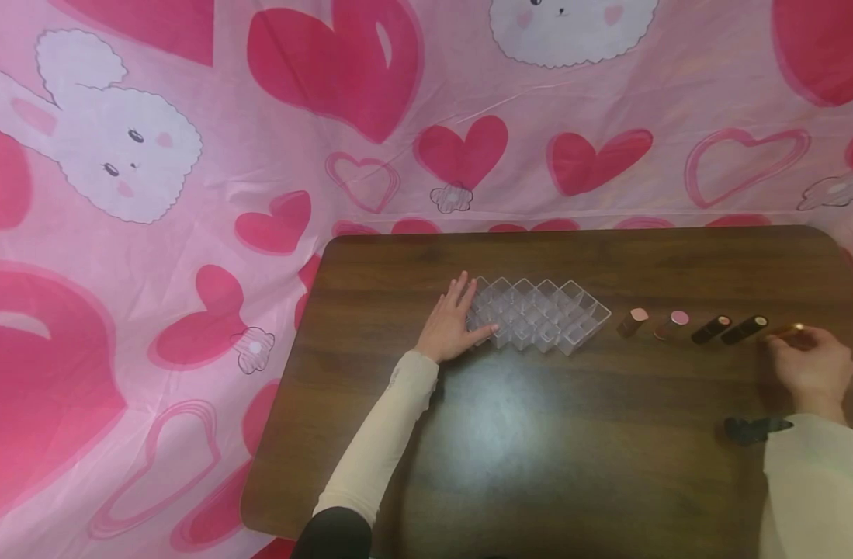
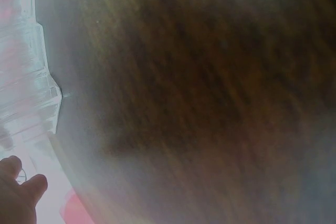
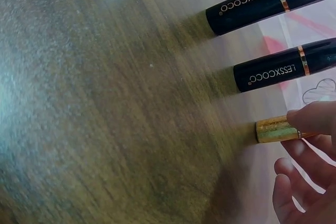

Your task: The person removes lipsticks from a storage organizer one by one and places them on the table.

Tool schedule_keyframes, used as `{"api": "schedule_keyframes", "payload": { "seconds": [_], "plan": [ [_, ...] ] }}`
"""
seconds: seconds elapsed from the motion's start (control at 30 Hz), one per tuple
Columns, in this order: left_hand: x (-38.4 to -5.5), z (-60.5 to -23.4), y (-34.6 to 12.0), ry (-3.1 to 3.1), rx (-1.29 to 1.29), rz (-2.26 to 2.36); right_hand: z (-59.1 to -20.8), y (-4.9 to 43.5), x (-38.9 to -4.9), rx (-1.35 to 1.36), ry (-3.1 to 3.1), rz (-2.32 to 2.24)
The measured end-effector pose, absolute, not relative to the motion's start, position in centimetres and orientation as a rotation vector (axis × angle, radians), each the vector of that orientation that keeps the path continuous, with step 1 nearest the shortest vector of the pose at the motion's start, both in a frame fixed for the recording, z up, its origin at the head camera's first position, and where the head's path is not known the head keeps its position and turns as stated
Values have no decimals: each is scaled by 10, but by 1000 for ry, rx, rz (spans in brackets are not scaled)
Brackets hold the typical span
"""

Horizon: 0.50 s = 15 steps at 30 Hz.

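My left hand (image 1: 450, 324) rests at the left end of a clear lipstick organizer (image 1: 541, 314) with diamond-shaped compartments. Its fingers are straight, and the thumb is spread along the near side. At the right of the table, my right hand (image 1: 813, 363) pinches a gold lipstick tube (image 3: 274, 129) between thumb and fingers. The tube stands upright, its upper part partly hidden by the fingers. Beside it stand two black lipsticks, one nearer (image 3: 281, 69) and one farther (image 3: 257, 8), each with a gold band and lettering.
Left of the black lipsticks stand a lipstick with a peach top (image 1: 634, 321) and one with a pink top (image 1: 672, 324). A dark strap-like object (image 1: 743, 429) shows at the right wrist. Pink heart-print cloth (image 1: 370, 70) hangs behind and left of the brown wooden table (image 1: 573, 466).
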<state>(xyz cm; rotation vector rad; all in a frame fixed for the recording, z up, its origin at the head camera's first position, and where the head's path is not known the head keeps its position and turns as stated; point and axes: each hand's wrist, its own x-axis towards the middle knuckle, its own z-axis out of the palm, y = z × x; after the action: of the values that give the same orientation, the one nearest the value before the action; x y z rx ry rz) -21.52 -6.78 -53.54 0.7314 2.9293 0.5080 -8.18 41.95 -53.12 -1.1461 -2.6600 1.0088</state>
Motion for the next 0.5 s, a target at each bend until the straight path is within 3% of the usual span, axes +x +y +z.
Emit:
{"api": "schedule_keyframes", "payload": {
  "seconds": [0.5],
  "plan": [
    [-215,-536,-68,2946,757,512,-532,419,-83,-1155,-2660,1049]
  ]
}}
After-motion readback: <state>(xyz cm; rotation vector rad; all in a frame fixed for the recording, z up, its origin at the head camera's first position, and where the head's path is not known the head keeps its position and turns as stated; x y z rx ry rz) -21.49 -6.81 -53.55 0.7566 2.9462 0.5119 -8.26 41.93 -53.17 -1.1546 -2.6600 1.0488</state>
